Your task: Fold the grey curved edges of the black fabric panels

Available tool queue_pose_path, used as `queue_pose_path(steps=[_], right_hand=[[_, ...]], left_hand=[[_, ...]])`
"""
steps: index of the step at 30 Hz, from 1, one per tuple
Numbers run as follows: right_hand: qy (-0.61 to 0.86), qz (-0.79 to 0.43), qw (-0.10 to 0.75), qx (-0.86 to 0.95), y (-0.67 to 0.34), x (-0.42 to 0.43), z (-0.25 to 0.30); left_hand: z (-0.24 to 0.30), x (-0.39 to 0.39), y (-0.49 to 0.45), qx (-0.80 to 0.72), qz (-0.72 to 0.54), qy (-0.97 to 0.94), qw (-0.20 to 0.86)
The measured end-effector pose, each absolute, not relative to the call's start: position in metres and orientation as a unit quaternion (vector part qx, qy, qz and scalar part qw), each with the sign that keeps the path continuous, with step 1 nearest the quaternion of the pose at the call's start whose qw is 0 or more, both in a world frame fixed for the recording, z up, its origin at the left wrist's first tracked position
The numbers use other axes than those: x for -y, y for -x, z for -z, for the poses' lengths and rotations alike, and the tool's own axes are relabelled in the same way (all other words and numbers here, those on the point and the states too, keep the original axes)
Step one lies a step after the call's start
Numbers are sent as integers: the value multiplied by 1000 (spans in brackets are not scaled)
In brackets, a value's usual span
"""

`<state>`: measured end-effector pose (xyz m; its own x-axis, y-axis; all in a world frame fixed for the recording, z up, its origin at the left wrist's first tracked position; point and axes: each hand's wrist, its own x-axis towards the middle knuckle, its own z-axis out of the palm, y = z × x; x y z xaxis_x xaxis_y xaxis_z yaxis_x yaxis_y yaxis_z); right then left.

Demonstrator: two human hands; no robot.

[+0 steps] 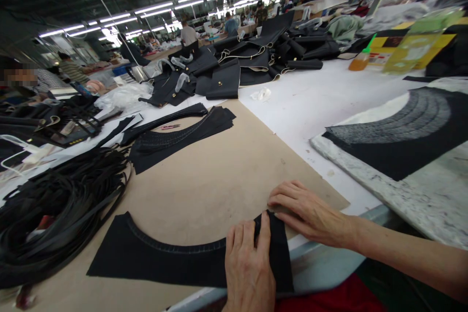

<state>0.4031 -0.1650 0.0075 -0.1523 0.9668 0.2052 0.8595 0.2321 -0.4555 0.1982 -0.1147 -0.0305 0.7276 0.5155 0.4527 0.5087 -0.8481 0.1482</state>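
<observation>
Nearest me, the left hand [251, 261] lies over a flat black piece [190, 267] at six o'clock on the counter [303, 87], its scooped edge ribbed with pale marks. Those fingers are unclenched, index parted, resting on it. The right hand [309, 212] bends its fingers by the piece's one-o'clock corner; whether they pinch, I can't tell.

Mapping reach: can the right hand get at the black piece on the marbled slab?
Probably yes: only brown paper, white tabletop and the edge of the marbled slab lie between the right hand and the black piece.
</observation>
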Motion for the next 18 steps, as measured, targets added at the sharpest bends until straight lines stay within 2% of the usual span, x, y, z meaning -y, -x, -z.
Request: queue_pose_path(steps=[6,12,18], right_hand=[[639,-130,232,721,-399,168,-9],[671,-161,243,682,-394,166,-11],[712,-175,238,637,-385,162,-15]], left_hand=[[27,115,-198,-282,-299,-911,8],[28,117,-199,-279,-286,-916,23],[40,114,-194,-273,-276,-921,-15]])
